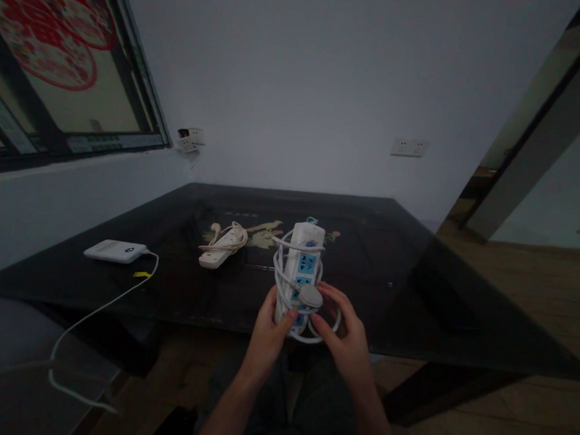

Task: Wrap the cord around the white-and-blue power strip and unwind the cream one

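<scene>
A white power strip with blue sockets is held upright over the near edge of the dark table. Its white cable is wound around the body in loops. My left hand grips the strip's lower left side, thumb on its front. My right hand holds the lower right side, with fingers curled by the grey plug that lies against the strip's face.
A second white power strip with a bundled cord lies further back on the table. A white power bank rests at the left with a white cable trailing off the edge. Wall sockets are behind. My legs are below.
</scene>
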`<state>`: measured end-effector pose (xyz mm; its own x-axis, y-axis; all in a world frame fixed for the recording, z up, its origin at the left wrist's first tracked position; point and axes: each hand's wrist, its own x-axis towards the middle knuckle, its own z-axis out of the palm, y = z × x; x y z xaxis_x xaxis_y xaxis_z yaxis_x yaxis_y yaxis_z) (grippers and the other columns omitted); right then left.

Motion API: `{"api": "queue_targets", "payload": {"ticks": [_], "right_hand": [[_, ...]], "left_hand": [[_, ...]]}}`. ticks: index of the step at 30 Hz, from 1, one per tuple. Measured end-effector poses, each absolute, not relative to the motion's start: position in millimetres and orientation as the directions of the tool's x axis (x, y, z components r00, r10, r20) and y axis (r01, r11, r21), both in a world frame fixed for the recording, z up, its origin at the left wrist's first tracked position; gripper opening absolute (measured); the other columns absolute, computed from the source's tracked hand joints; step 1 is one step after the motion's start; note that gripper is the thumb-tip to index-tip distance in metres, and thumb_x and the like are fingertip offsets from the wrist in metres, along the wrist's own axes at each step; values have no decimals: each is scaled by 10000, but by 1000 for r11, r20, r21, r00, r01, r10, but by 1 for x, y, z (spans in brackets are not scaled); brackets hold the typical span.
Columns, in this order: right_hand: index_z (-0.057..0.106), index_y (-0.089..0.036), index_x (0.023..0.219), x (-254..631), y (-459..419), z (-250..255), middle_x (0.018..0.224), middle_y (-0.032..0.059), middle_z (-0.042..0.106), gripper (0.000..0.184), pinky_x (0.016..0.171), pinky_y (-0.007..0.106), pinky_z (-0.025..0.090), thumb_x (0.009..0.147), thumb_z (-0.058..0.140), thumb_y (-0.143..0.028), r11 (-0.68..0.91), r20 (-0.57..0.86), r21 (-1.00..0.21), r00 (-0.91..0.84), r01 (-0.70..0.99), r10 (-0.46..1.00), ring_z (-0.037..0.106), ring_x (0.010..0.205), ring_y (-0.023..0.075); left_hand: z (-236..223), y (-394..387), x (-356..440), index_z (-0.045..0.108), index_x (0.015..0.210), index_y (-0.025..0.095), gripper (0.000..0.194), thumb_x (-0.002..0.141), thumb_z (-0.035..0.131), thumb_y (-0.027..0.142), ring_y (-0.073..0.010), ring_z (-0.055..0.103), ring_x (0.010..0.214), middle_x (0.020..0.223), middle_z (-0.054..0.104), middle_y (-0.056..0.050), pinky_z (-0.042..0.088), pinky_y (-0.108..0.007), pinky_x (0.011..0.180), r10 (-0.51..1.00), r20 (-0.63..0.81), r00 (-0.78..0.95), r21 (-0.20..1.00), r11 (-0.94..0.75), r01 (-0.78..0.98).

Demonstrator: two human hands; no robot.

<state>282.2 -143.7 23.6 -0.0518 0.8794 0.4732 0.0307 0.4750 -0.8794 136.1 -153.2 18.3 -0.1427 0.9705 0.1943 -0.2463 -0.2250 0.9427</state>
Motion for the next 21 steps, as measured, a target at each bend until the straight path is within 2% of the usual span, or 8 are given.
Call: {"api": "queue_targets", "payload": {"ticks": [3, 5, 9, 14, 18, 21], "right_hand": [[647, -255, 1106, 281, -149, 28, 1260, 88, 578, 332, 1057, 491, 370, 776, 685, -249, 507, 511, -839, -32, 198, 859, 491, 1228, 277], [651, -243, 1086, 280, -151, 31, 1225, 89, 592, 303, 1029, 453, 399, 784, 675, -238, 516, 524, -820, -37, 247, 851, 526, 1179, 262], [662, -235, 1026, 277, -153, 34, 1096, 66, 634, 228, 915, 356, 472, 798, 659, -231, 520, 521, -824, -60, 228, 852, 596, 1040, 220], [670, -228, 988, 278, -153, 35, 1040, 56, 650, 156, 874, 312, 474, 844, 612, -233, 541, 539, -817, -72, 197, 839, 604, 1003, 192], [679, -228, 949, 287, -154, 37, 999, 47, 665, 138, 864, 302, 464, 891, 554, -245, 542, 555, -818, 13, 193, 832, 607, 976, 176], [682, -219, 904, 295, -154, 40, 963, 46, 668, 156, 828, 293, 470, 903, 533, -267, 521, 542, -836, 108, 170, 834, 610, 942, 174]], "left_hand": [[19, -157, 132, 555, 1172, 175, 448, 777, 676, 347, -266, 584, 1110, 1165, 648, -89, 428, -356, 974, 975, 175, -137, 945, -206, -254], [19, -158, 130, 552, 1187, 168, 458, 779, 677, 337, -264, 580, 1125, 1185, 644, -94, 422, -354, 981, 978, 162, -131, 940, -194, -282], [20, -161, 128, 559, 1198, 172, 482, 767, 693, 338, -268, 570, 1158, 1211, 643, -100, 410, -356, 1002, 986, 119, -118, 920, -155, -360], [26, -164, 129, 596, 1155, 176, 467, 733, 726, 327, -264, 588, 1141, 1172, 671, -90, 426, -349, 992, 991, 61, -119, 889, -108, -445], [32, -165, 126, 603, 1145, 167, 497, 696, 747, 326, -268, 624, 1084, 1137, 686, -94, 477, -341, 922, 996, -17, -89, 846, -33, -532], [33, -164, 122, 598, 1146, 161, 514, 686, 733, 343, -284, 653, 1025, 1074, 708, -98, 510, -374, 870, 997, -73, -2, 761, 54, -646]]}}
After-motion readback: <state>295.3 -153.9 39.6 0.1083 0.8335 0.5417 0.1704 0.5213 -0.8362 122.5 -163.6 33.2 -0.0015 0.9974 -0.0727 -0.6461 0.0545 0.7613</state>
